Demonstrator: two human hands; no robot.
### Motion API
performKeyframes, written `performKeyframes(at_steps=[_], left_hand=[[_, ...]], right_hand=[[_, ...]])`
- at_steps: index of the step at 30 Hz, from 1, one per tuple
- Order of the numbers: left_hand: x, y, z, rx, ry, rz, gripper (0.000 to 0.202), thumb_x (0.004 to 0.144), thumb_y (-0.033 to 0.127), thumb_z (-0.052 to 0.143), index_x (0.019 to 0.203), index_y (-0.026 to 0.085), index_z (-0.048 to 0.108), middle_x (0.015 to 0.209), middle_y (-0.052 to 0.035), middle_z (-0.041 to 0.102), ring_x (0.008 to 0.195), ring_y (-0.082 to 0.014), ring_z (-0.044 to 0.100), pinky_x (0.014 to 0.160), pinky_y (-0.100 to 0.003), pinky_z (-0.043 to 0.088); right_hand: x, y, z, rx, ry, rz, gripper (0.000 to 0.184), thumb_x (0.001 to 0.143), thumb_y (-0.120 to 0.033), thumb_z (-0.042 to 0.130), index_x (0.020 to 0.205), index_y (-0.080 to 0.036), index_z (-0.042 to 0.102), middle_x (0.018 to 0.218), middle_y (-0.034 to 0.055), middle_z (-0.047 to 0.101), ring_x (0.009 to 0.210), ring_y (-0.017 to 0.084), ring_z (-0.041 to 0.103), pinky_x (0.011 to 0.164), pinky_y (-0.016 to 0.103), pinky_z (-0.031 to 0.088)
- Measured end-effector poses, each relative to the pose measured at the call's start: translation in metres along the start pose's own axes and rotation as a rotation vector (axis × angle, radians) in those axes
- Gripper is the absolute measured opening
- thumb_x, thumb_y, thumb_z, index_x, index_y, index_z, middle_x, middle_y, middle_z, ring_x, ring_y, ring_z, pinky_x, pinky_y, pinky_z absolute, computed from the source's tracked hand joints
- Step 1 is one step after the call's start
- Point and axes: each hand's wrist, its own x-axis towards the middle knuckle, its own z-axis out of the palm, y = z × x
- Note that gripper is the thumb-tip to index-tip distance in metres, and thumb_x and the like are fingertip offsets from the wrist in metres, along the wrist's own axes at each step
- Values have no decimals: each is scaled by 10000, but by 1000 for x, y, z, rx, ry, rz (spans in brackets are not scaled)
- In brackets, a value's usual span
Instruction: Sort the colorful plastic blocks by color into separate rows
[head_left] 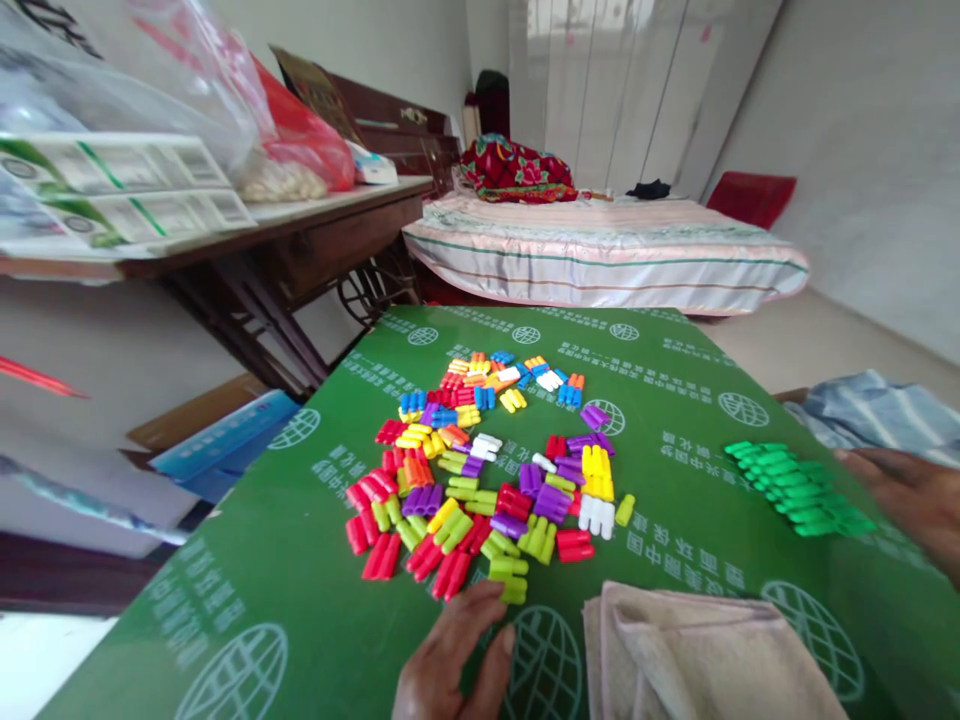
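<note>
At the table's near side, my left hand [457, 655] is palm down, its index fingertip at a joined set of lime plastic tubes [511, 580]. Its thumb is apart from the finger, and nothing shows between them. Beyond it spreads a loose pile of short, round-ended plastic tubes [457, 500] in red, purple, yellow, orange, blue, white and lime, many side by side in small sets. At the right edge, my right hand [907, 495] is partly cut off, fingers stretched toward a row of bright green plastic pieces [799, 488]. Whether it touches them I cannot tell.
A folded beige cloth [697, 655] lies on the green printed tabletop [360, 640] at the near right. Left stands a wooden desk [315, 245] with bags and boxes [127, 190]. A bed [600, 245] is beyond the table, and blue striped fabric [885, 415] is at the right.
</note>
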Motion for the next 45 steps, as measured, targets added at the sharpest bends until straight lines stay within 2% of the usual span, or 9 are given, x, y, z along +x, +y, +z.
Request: performKeyframes(at_steps=[3,8,13,18,21,25,31,37,45], left_hand=[[0,0,-1,-14,7,-1,218,815,212,644,1031,225,626,1040,-25,722,932,-129,694,836,-186,554],[-2,2,2,-51,-3,2,197,816,211,641,1012,218,634,1027,-30,726,923,-131,696,827,-179,555],[-5,1,2,-74,-8,-1,180,818,234,644,997,220,638,1006,-30,728,903,-127,699,824,-166,550],[-16,-4,6,-59,19,-16,188,832,272,625,1015,227,627,1055,-45,715,957,-136,685,856,-187,544],[-23,-10,15,-4,52,15,191,856,311,573,1019,223,625,1124,-78,693,1001,-159,673,865,-219,549],[-27,-16,23,101,46,136,225,844,322,544,1029,216,617,1189,-100,665,1068,-186,648,884,-248,548],[-25,-6,15,203,-73,107,246,829,263,544,1060,202,603,1266,-108,623,1182,-216,581,956,-309,526],[-26,1,12,328,-110,164,250,774,216,591,1021,190,622,1246,-114,639,1147,-228,606,913,-311,554],[-26,6,11,321,-95,157,235,756,190,592,985,192,644,1210,-94,663,1096,-230,635,880,-343,577]], right_hand=[[-18,-39,2,-79,16,37,474,756,-691,481,833,-286,716,860,98,722,798,333,659,684,473,483],[-63,-117,30,67,-37,-305,432,822,-596,476,875,-232,701,918,78,714,805,245,669,744,390,526],[-108,-193,56,149,-318,-443,281,887,-366,478,1012,-215,678,1041,56,692,935,197,653,843,326,511],[-135,-240,71,58,-489,-428,303,848,-242,507,1112,-188,644,1140,83,646,1011,213,614,872,330,496],[-148,-253,78,8,-500,-460,298,832,-233,547,1111,-209,649,1144,79,644,1042,231,594,893,343,482],[-163,-260,85,-6,-412,-555,275,824,-198,555,1077,-228,658,1125,72,652,1053,246,576,922,373,466],[-175,-263,88,-36,-315,-646,175,834,-190,552,948,-216,682,1107,86,645,1026,242,573,920,370,459],[-181,-258,93,-36,-244,-680,184,884,-204,508,884,-195,691,1061,93,645,1031,252,553,922,387,446],[-185,-249,102,-3,-158,-705,207,899,-228,499,912,-194,703,1135,89,634,1077,257,530,962,399,418]])
